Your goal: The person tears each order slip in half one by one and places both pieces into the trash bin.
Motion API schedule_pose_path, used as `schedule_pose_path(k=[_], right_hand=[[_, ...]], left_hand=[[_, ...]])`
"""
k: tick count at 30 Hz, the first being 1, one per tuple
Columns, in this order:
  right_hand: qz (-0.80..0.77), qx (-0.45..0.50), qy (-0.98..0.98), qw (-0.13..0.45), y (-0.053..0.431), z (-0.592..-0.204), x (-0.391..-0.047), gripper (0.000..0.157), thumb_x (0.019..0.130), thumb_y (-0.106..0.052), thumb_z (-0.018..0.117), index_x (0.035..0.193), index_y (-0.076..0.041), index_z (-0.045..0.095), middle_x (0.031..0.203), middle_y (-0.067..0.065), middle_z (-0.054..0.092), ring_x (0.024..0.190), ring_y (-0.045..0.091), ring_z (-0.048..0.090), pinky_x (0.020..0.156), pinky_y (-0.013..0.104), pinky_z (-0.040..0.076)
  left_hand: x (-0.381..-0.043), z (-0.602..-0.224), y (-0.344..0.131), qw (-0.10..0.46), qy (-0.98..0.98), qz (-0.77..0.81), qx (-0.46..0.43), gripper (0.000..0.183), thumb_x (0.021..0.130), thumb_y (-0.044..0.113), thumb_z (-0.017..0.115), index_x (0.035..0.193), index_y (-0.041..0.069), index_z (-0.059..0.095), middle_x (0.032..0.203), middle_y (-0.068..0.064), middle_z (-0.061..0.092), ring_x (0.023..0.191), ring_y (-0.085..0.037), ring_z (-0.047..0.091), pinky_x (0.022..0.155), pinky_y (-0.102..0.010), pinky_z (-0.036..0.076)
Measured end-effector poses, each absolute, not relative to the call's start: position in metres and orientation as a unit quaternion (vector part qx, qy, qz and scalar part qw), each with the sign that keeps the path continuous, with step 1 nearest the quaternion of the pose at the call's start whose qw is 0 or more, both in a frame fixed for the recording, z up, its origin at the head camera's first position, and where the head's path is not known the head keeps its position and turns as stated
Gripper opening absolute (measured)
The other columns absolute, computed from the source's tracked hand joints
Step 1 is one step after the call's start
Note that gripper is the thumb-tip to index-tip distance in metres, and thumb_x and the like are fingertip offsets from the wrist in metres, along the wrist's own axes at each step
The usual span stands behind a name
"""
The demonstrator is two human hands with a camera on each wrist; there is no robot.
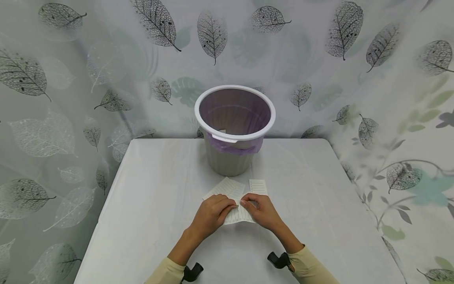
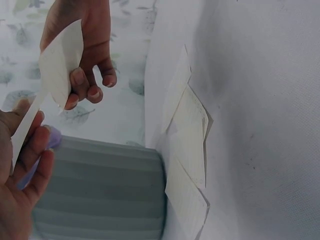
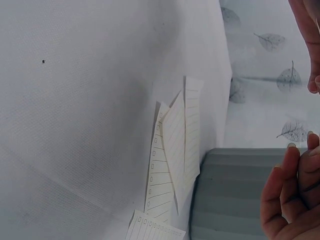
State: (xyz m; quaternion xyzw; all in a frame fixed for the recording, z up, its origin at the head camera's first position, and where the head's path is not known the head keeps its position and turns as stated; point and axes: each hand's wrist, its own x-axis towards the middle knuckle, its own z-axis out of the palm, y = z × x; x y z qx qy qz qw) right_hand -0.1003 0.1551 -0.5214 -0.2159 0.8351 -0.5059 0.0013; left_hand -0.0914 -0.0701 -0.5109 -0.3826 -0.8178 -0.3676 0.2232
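In the left wrist view my right hand [image 2: 82,55] pinches a folded-looking cream paper piece [image 2: 61,67]. My left hand [image 2: 25,165] holds a narrow paper strip [image 2: 27,127] between thumb and fingers. The two parts touch or nearly touch; whether they are one sheet I cannot tell. From the head view, my left hand [image 1: 214,213] and right hand [image 1: 262,211] come close together, fingertips a little apart. Beneath and beyond them lie lined papers [image 1: 228,187] with small checkboxes along some edges, overlapping on the white table. A separate lined slip [image 1: 258,186] lies beyond my right hand.
Just beyond the papers stands a grey wastebasket [image 1: 228,163] with a white rim and purple liner; a pale scrap [image 1: 222,131] shows inside. Leaf-patterned curtains [image 1: 248,51] surround the white-covered table [image 1: 159,189] at the back and sides.
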Motion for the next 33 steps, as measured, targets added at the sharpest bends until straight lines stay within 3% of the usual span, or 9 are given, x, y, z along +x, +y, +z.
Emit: schedule_pose_path(k=[14, 27, 33], right_hand=[[-0.510, -0.219, 0.831, -0.009, 0.1558, -0.5250, -0.1004, 0.011, 0.102, -0.014, 0.070, 0.094, -0.013, 0.078, 0.095, -0.005, 0.075, 0.086, 0.016, 0.066, 0.078, 0.032, 0.052], [-0.496, -0.228, 0.838, -0.027, 0.1567, -0.5264, -0.1029, 0.012, 0.101, -0.012, 0.070, 0.091, -0.014, 0.077, 0.092, -0.007, 0.074, 0.084, 0.013, 0.066, 0.076, 0.031, 0.053], [-0.494, -0.221, 0.841, -0.020, 0.1580, -0.5269, -0.1015, 0.012, 0.101, -0.013, 0.070, 0.093, -0.010, 0.077, 0.092, 0.001, 0.075, 0.082, 0.013, 0.065, 0.074, 0.030, 0.052]], left_hand=[[-0.0905, -0.5103, -0.0700, 0.231, -0.812, -0.370, -0.389, 0.004, 0.098, 0.012, 0.075, 0.097, 0.008, 0.075, 0.084, 0.004, 0.069, 0.074, -0.008, 0.060, 0.070, -0.025, 0.052], [-0.0902, -0.5059, -0.0704, 0.235, -0.809, -0.374, -0.387, 0.007, 0.092, 0.007, 0.080, 0.096, 0.009, 0.075, 0.085, 0.003, 0.069, 0.075, -0.009, 0.061, 0.071, -0.025, 0.053], [-0.0887, -0.5067, -0.0704, 0.234, -0.809, -0.376, -0.386, 0.009, 0.091, 0.006, 0.081, 0.097, 0.009, 0.075, 0.086, 0.003, 0.070, 0.076, -0.008, 0.062, 0.072, -0.024, 0.053]])
